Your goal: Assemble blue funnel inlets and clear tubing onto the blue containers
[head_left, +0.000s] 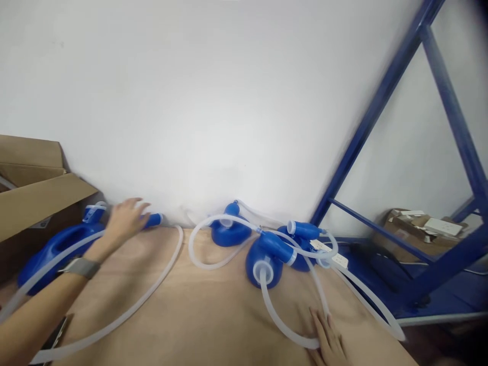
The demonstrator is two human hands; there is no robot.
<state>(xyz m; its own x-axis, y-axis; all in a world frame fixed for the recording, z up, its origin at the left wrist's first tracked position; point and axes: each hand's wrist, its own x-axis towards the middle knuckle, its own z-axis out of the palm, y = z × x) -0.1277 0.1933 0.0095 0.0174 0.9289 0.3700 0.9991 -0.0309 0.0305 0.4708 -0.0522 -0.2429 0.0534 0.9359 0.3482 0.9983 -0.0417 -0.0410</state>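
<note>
Blue moulded-plastic vessel [57, 251] with a clear soft hose [125, 310] lies at the table's far left by the wall. I see my left hand [125, 219] on its neck, fingers spread, and my right hand [328, 341] flat on another looped hose [282, 325], fingers together. Likely light, rigid, slick; the neck looks the best place to grasp.

No text, label, brand, number or sign can be read. A pale sticker is seen on the cardboard box [34, 203] at the left, but its print is too blurred to be made out. The white packets [442, 225] on the far box at the right are likewise too small to be read.
</note>
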